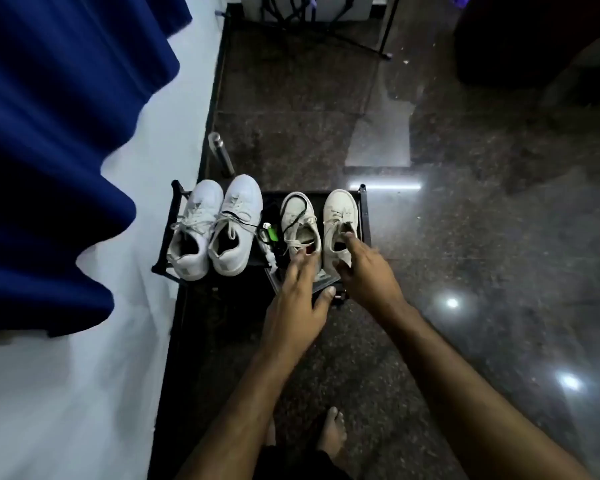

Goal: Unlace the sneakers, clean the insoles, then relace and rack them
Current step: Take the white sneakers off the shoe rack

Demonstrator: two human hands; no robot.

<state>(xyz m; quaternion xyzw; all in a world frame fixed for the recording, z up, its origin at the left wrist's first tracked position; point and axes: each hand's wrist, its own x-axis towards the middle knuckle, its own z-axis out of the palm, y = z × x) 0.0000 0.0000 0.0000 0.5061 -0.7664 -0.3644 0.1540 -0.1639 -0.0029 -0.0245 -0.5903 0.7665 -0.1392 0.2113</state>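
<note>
Both hands are reaching into the cream sneakers [338,226] on the rack [363,216], the left hand [297,303] loosely open, the right hand [368,271] hooking the heel collar, apparently for lifting

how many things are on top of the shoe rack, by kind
White sneakers: 2
Cream sneakers: 2
Green lighter: 1
Small white item beside the lighter, too small to identify: 1
Total: 6
</note>
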